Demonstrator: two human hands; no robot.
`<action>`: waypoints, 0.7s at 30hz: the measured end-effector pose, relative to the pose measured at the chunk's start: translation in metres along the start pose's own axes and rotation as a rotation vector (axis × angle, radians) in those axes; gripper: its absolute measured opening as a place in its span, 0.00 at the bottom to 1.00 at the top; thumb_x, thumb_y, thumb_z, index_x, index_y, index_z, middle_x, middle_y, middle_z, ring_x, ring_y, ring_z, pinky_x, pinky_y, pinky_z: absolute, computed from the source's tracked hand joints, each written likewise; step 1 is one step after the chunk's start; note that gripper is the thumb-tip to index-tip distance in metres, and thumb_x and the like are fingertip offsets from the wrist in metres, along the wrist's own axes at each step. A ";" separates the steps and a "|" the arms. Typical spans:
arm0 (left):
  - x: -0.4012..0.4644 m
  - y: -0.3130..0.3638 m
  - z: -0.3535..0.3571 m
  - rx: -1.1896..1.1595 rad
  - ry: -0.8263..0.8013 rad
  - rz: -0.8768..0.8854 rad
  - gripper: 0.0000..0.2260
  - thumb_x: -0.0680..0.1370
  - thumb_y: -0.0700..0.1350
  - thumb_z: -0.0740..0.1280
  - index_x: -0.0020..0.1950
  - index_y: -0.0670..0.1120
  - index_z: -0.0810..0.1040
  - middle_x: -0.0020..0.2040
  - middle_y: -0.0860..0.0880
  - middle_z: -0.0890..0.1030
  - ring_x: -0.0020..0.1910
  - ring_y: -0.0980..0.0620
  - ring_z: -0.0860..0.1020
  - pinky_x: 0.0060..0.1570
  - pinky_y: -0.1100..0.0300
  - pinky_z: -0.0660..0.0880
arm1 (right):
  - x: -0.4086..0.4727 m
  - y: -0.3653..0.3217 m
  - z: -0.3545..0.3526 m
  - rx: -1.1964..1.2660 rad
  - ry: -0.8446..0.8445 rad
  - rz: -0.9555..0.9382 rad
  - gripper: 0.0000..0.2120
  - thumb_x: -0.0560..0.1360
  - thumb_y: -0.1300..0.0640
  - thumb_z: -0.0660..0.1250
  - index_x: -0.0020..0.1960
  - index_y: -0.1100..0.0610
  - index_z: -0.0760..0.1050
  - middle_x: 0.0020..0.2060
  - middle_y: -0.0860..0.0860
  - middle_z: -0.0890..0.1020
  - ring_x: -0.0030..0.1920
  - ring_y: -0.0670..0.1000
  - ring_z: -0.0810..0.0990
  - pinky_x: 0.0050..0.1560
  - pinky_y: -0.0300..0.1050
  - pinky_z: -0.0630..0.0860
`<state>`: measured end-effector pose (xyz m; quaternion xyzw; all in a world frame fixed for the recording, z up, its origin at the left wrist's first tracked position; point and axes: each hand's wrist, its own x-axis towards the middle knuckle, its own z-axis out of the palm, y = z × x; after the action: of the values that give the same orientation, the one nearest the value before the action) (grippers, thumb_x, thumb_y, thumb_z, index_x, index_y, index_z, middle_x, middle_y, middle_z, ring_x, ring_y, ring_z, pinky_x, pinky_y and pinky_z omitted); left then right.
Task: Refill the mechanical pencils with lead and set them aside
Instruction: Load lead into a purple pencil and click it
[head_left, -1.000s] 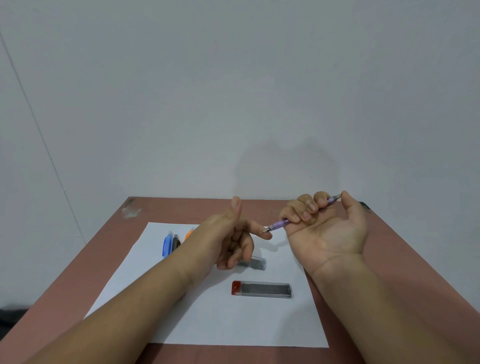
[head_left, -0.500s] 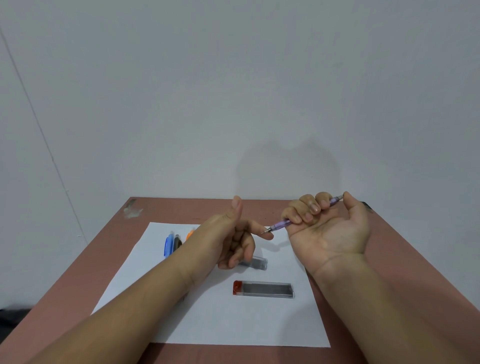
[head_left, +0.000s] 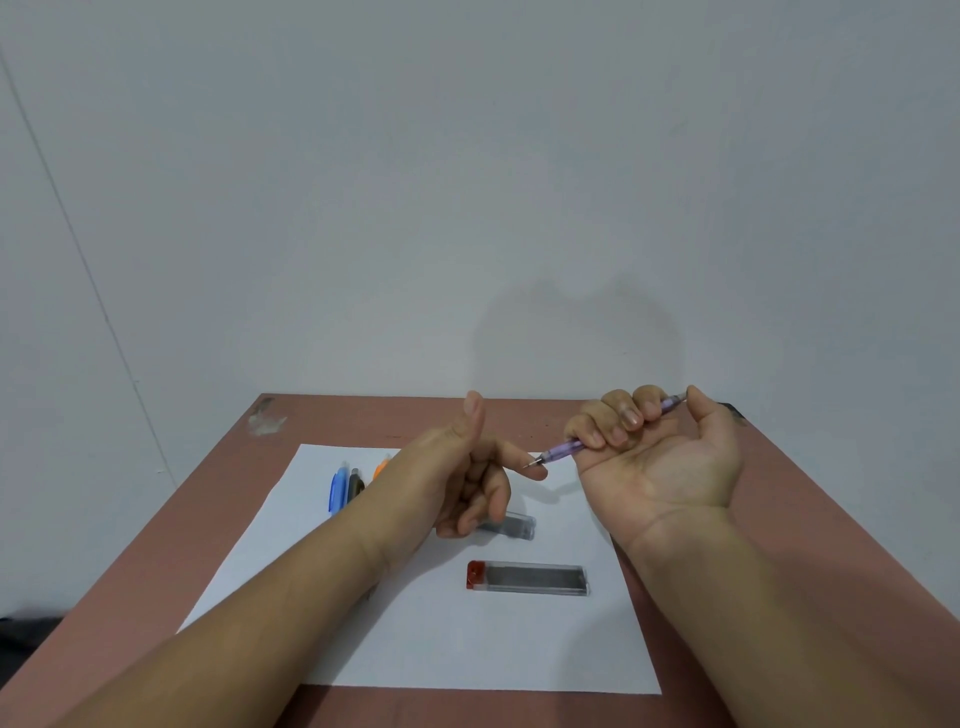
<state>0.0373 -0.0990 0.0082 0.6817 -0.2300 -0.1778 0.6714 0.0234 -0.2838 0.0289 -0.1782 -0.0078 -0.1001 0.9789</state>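
Note:
My right hand (head_left: 660, 457) is palm up above the table, its fingers curled around a purple mechanical pencil (head_left: 563, 448) with the thumb on the rear end. The pencil's metal tip points left and touches the index fingertip of my left hand (head_left: 467, 467). That hand holds nothing; its thumb is up and the other fingers are curled. A clear lead case with a red cap (head_left: 527, 577) lies on the white paper (head_left: 467, 639). A second clear lead case (head_left: 514, 526) lies partly under my left hand. Blue (head_left: 338, 488), black (head_left: 355, 484) and orange (head_left: 382, 466) pencils lie at the paper's left.
The paper lies on a reddish-brown table (head_left: 156, 561) pushed against a plain grey wall. A scuffed patch (head_left: 266, 415) marks the table's far left corner. A small dark object (head_left: 732, 410) shows behind my right hand.
Hardly anything has changed; both hands keep their pose with the pencil tip against the left index finger. The view has shifted very slightly.

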 end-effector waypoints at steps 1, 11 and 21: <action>0.000 0.000 0.000 -0.002 0.002 0.000 0.42 0.71 0.75 0.52 0.53 0.40 0.85 0.33 0.43 0.76 0.24 0.51 0.65 0.29 0.57 0.57 | 0.000 0.000 0.000 -0.001 0.003 0.003 0.17 0.75 0.47 0.57 0.32 0.56 0.63 0.30 0.50 0.63 0.27 0.50 0.59 0.30 0.42 0.61; 0.000 0.001 0.000 -0.008 0.001 -0.010 0.42 0.71 0.75 0.52 0.53 0.40 0.84 0.32 0.44 0.76 0.24 0.52 0.65 0.30 0.56 0.56 | 0.001 0.001 -0.001 0.006 -0.006 0.011 0.19 0.77 0.46 0.54 0.32 0.56 0.63 0.30 0.50 0.63 0.27 0.50 0.60 0.30 0.43 0.61; 0.001 0.002 0.001 -0.045 0.057 -0.014 0.37 0.73 0.71 0.50 0.55 0.44 0.85 0.32 0.43 0.76 0.23 0.52 0.65 0.30 0.56 0.56 | 0.000 -0.001 0.001 0.006 0.008 0.008 0.20 0.78 0.45 0.55 0.32 0.55 0.63 0.30 0.50 0.62 0.27 0.50 0.59 0.30 0.43 0.61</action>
<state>0.0372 -0.1007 0.0106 0.6727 -0.2020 -0.1680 0.6917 0.0230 -0.2840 0.0300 -0.1747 -0.0034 -0.0968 0.9798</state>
